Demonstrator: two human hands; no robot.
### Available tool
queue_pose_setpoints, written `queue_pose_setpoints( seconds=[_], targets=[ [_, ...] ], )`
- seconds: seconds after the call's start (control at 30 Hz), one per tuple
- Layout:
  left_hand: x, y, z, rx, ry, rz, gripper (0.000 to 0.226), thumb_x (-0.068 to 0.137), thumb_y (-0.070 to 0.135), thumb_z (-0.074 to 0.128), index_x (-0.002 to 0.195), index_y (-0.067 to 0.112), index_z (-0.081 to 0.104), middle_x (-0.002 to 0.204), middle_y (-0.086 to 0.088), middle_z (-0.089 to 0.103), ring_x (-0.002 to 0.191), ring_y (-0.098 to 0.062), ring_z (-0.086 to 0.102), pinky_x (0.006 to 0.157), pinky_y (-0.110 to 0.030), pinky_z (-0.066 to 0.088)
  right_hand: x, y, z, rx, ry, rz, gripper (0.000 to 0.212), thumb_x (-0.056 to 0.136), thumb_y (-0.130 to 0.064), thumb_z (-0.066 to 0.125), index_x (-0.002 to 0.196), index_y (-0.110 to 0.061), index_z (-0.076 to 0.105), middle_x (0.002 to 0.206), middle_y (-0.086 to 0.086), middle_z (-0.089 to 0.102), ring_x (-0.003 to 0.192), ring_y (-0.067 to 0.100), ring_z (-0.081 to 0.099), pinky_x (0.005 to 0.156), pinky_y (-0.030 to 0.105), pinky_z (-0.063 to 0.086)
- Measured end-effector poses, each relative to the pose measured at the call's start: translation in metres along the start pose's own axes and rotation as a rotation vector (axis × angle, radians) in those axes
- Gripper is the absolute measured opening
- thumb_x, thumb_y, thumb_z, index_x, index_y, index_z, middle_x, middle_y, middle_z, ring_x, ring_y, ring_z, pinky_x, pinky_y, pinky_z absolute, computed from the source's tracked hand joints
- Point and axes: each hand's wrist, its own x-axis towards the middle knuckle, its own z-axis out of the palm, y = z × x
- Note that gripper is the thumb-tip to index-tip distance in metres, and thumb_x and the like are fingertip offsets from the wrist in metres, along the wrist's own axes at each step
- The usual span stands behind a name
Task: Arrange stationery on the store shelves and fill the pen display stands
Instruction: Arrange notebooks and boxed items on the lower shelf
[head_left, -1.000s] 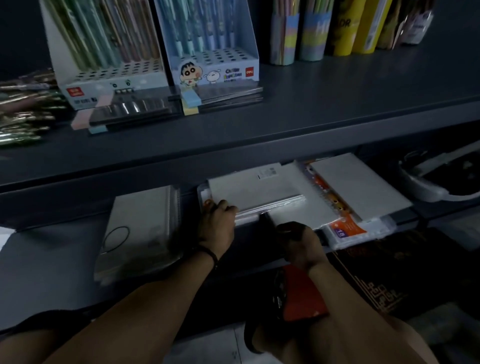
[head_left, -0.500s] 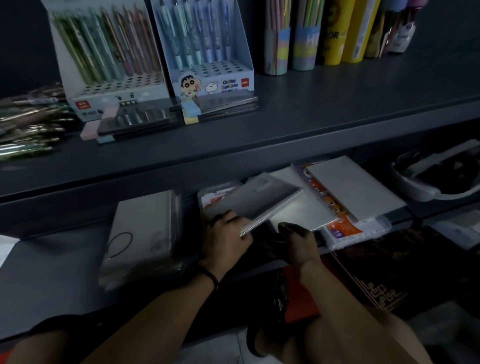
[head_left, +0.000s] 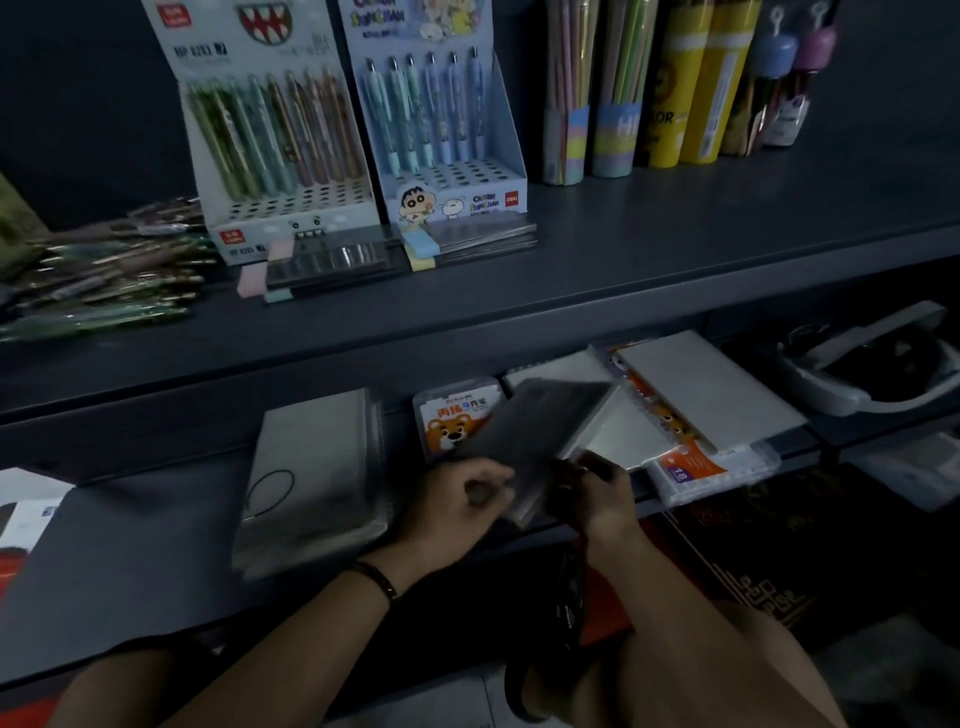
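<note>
Notebooks: I see the grey wrapped notebook stack (head_left: 540, 431) held over the dark lower shelf's (head_left: 130, 545) front edge. Its long axis runs near-left to far-right, with the far end tilted up.
Left hand (head_left: 460, 501): fingers curl round the stack's near-left corner.
Right hand (head_left: 597, 491): grips its near edge.
Around: bear-printed plastic box (head_left: 449, 421) just behind; grey spiral notebook pile (head_left: 317, 467) to the left.
Writing: "deli" on the blue pen display stand (head_left: 452, 171); "18" on the orange-labelled clear pack (head_left: 691, 467).

upper shelf (head_left: 675, 244): pen stands (head_left: 441, 130), loose pens (head_left: 104, 275) | lower shelf (head_left: 130, 545): notebook stack (head_left: 311, 478)
</note>
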Motion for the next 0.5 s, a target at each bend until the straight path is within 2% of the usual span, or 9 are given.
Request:
queue_pose_setpoints(
  seconds=[0.1, 0.17, 0.27, 0.33, 0.4, 0.5],
  targets=[
    [-0.011, -0.027, -0.037, 0.083, -0.013, -0.084, 0.024, 0.094, 0.020, 0.075, 0.117, 0.027, 0.075, 0.111, 0.016, 0.074, 0.104, 0.002, 0.067, 0.095, -0.021, 0.053, -0.004, -0.001, -0.001, -0.042, -0.084, -0.080, 0.010, 0.099, 0.001, 0.060, 0.093, 0.000, 0.068, 0.083, 0.020, 0.067, 0.077, 0.032, 0.064, 0.064, 0.036, 0.055],
    [-0.021, -0.043, -0.054, 0.050, 0.038, -0.173, 0.026, 0.095, 0.020, 0.074, 0.120, 0.027, 0.071, 0.115, 0.011, 0.073, 0.109, -0.003, 0.066, 0.099, -0.026, 0.052, -0.005, 0.001, 0.000, -0.037, -0.110, -0.107, 0.015, 0.102, -0.003, 0.060, 0.106, 0.009, 0.067, 0.089, 0.019, 0.069, 0.083, 0.032, 0.065, 0.067, 0.036, 0.055],
    [-0.039, -0.061, -0.067, -0.152, 0.107, -0.342, 0.036, 0.098, 0.028, 0.071, 0.133, 0.025, 0.062, 0.123, 0.003, 0.069, 0.112, -0.012, 0.066, 0.099, -0.035, 0.056, -0.012, -0.002, 0.007, -0.048, -0.187, -0.139, 0.020, 0.105, -0.009, 0.058, 0.112, 0.001, 0.074, 0.098, 0.013, 0.077, 0.089, 0.029, 0.073, 0.071, 0.035, 0.059],
    [-0.049, -0.069, -0.071, -0.382, 0.148, -0.449, 0.034, 0.101, 0.025, 0.068, 0.133, 0.019, 0.060, 0.118, -0.003, 0.070, 0.100, -0.016, 0.068, 0.083, -0.031, 0.059, -0.016, -0.003, 0.014, -0.051, -0.253, -0.147, 0.020, 0.105, -0.008, 0.058, 0.112, -0.002, 0.075, 0.100, 0.010, 0.080, 0.089, 0.024, 0.076, 0.070, 0.031, 0.060],
    [-0.058, -0.068, -0.076, -0.638, 0.172, -0.521, 0.023, 0.100, 0.015, 0.068, 0.122, 0.011, 0.065, 0.105, -0.011, 0.072, 0.084, -0.021, 0.068, 0.066, -0.028, 0.056, -0.020, -0.001, 0.024, -0.055, -0.305, -0.143, 0.021, 0.103, -0.007, 0.058, 0.117, -0.003, 0.074, 0.105, 0.010, 0.080, 0.093, 0.023, 0.076, 0.074, 0.031, 0.061],
    [-0.071, -0.073, -0.087, -0.824, 0.199, -0.534, 0.020, 0.094, 0.000, 0.065, 0.109, 0.010, 0.072, 0.090, -0.014, 0.072, 0.079, -0.026, 0.069, 0.065, -0.032, 0.049, -0.019, 0.007, 0.044, -0.068, -0.352, -0.106, 0.025, 0.101, -0.003, 0.058, 0.124, 0.000, 0.070, 0.113, 0.013, 0.077, 0.100, 0.028, 0.072, 0.083, 0.035, 0.061]
  ],
)
